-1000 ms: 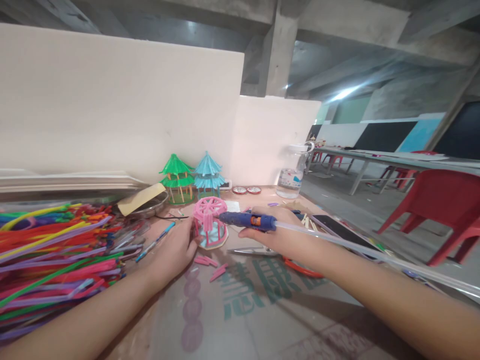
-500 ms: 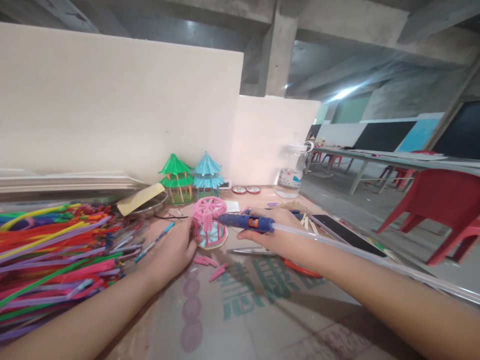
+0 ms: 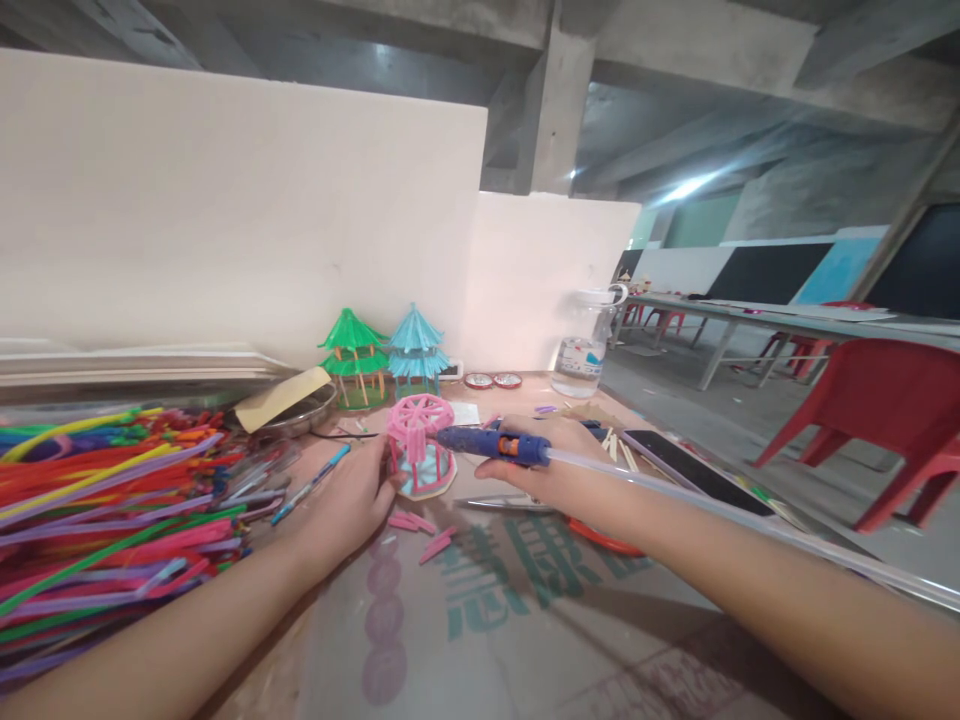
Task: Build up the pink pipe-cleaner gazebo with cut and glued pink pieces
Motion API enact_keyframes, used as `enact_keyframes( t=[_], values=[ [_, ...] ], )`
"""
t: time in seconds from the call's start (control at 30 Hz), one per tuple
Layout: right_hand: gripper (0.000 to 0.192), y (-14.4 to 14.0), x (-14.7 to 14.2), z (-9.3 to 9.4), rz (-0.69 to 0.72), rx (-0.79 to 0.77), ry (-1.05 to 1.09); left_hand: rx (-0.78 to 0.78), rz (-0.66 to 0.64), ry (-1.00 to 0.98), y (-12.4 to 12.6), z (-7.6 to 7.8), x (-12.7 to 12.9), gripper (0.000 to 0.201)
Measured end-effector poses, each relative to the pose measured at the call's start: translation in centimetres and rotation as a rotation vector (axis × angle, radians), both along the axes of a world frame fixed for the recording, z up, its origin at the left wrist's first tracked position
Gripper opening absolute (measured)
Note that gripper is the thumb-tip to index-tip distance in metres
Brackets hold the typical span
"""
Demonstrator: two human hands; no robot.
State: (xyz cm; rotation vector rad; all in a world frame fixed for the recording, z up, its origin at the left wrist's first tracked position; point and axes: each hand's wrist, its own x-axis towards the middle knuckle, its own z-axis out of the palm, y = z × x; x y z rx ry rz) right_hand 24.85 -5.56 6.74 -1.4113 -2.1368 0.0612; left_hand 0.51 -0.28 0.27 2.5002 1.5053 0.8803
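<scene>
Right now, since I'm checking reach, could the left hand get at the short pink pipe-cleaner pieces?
Probably yes: the pink pieces lie close by the left hand, nothing visible between, though it would likely have to leave the pink pavilion model.

Table [image 3: 529, 392], water bottle [image 3: 580, 362] standing on it, phone [image 3: 697, 470] in front of the bottle, pink strips [image 3: 436, 545] and pen [image 3: 311, 484] left of it

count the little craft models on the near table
3: green model and blue model side by side before the partition, pink model at the left hand.
</scene>
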Motion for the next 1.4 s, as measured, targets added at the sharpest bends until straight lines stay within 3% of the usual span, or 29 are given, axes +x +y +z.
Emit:
enact_keyframes(
  t=[0.57, 0.9, 1.07, 1.17, 1.27, 1.4],
  values=[
    [0.023, -0.1, -0.2, 0.4, -0.035, 0.036, -0.075, -0.001, 0.039, 0.009, 0.0, 0.1, 0.0, 0.016],
    [0.025, 0.1, 0.2, -0.1, 0.049, 0.07, -0.028, 0.001, 0.027, -0.012, -0.2, 0.3, 0.3, 0.018],
    [0.027, 0.5, 0.0, -0.2, 0.037, 0.0, 0.197, 0.007, -0.011, -0.018, -0.4, 0.5, 0.3, 0.016],
    [0.031, 1.0, 0.3, 0.1, 0.152, -0.12, 0.355, 0.022, -0.029, -0.021, -0.4, 0.5, 0.4, 0.017],
    [0.043, 2.4, 1.4, 0.2, 0.194, -0.186, 0.434, 0.03, -0.007, 0.022, -0.3, 0.4, 0.3, 0.014],
    [0.036, 5.3, 3.1, -0.2, 0.159, -0.177, 0.547, 0.018, -0.005, -0.017, -0.3, 0.2, 0.3, 0.017]
  ],
)
